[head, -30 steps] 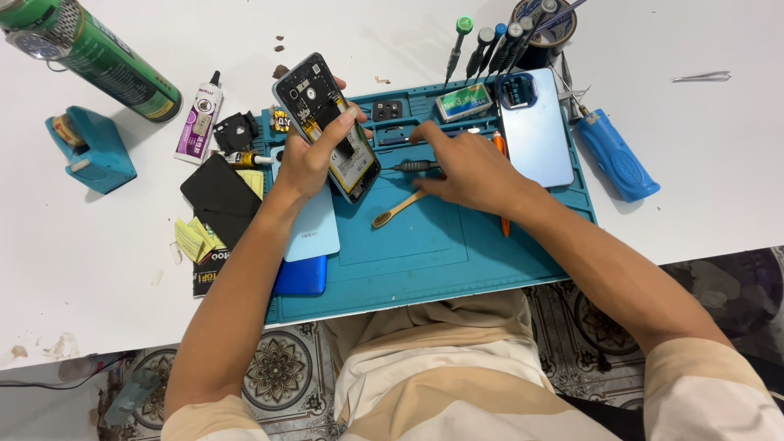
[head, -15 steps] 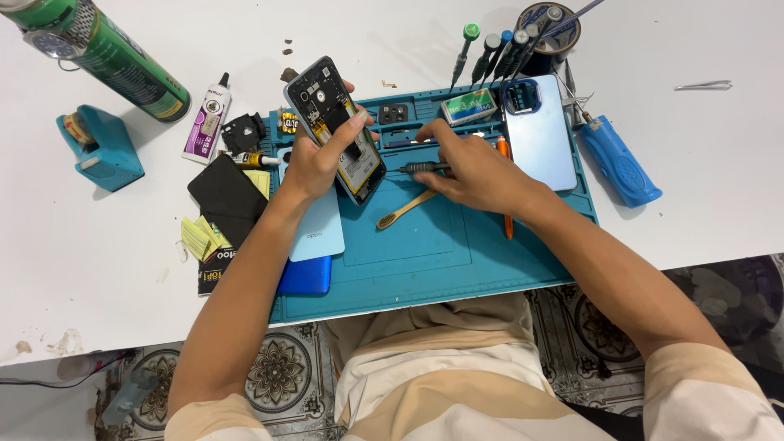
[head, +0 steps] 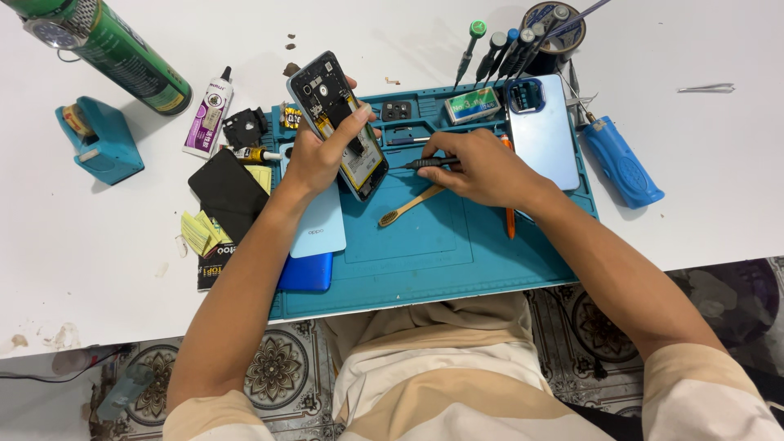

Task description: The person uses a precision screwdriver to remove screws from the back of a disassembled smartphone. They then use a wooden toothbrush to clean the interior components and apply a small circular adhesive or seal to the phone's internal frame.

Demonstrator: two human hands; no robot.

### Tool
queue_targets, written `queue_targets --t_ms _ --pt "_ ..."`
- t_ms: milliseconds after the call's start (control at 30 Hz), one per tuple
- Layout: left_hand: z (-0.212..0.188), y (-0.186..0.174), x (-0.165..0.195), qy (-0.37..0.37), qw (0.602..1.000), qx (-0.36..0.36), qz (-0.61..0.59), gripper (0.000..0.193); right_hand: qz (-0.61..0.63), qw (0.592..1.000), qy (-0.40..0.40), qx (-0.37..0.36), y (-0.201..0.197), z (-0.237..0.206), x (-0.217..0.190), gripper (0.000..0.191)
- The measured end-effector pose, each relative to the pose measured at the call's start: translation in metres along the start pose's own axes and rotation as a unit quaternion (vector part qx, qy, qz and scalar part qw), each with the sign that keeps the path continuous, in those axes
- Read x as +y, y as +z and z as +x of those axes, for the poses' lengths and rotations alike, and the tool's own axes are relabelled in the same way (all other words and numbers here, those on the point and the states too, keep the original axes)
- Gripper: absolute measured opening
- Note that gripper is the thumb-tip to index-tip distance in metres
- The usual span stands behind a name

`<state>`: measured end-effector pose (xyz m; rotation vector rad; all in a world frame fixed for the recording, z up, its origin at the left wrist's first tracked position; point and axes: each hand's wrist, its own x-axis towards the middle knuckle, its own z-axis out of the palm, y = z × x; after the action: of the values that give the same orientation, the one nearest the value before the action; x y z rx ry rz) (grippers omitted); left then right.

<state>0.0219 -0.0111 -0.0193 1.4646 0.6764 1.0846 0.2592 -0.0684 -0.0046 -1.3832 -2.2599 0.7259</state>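
The head camera looks down on a white table (head: 408, 33) carrying a blue-green silicone repair mat (head: 425, 253). The left hand (head: 320, 153) is wrapped around an opened black smartphone with its back cover off (head: 339, 122), fingers curled behind it and the thumb pressed across its exposed circuit boards and battery. The phone is lifted and tilted over the mat's upper left part.

The right hand (head: 482, 167) rests on the mat just right of the phone, its fingers closed around a slim black screwdriver (head: 429, 163) that lies almost level with its tip pointing toward the phone's edge. Just below the tip lies a wooden-handled brush (head: 408, 207), and an orange pen-like tool (head: 510, 220) shows from under the right wrist.

A pale blue phone back cover (head: 545, 131) lies on the mat's upper right. Another pale blue cover (head: 318, 224) sits under the left forearm. Near the top edge, a round holder of precision screwdrivers (head: 523, 37) stands. On the left are a green spray can (head: 122, 53), a small glue tube (head: 208, 110) and a teal tape dispenser (head: 98, 139).
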Motion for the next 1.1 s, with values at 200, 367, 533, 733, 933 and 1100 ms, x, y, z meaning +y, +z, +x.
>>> queue_targets --t_ms 200,367,533,733,933,1100 --pt "-0.0002 -0.0008 -0.0005 -0.001 1.000 -0.003 0.004 0.052 0.010 1.000 0.025 -0.012 0.0013 0.0012 -0.0005 0.030" --pt "-0.0007 -0.0012 -0.0012 -0.003 1.000 0.001 0.016 0.053 0.009 1.000 0.008 0.011 -0.0037 0.0003 0.0017 0.029" --pt "-0.0013 -0.0009 -0.0008 -0.006 1.000 0.001 0.022 0.053 0.001 1.000 0.011 0.008 -0.0027 0.0007 0.0012 0.030" --pt "-0.0004 -0.0009 -0.0003 -0.009 1.000 0.002 0.022 0.052 -0.004 1.000 0.005 -0.002 0.0023 0.0030 -0.0021 0.030" --pt "-0.0005 -0.0011 -0.0012 -0.003 1.000 0.000 0.015 0.051 0.006 1.000 0.017 0.007 -0.0008 0.0017 -0.0016 0.030" --pt "-0.0012 -0.0019 -0.0018 -0.004 1.000 0.000 0.013 0.049 -0.025 1.000 0.006 0.016 -0.0024 0.0022 0.0003 0.031"
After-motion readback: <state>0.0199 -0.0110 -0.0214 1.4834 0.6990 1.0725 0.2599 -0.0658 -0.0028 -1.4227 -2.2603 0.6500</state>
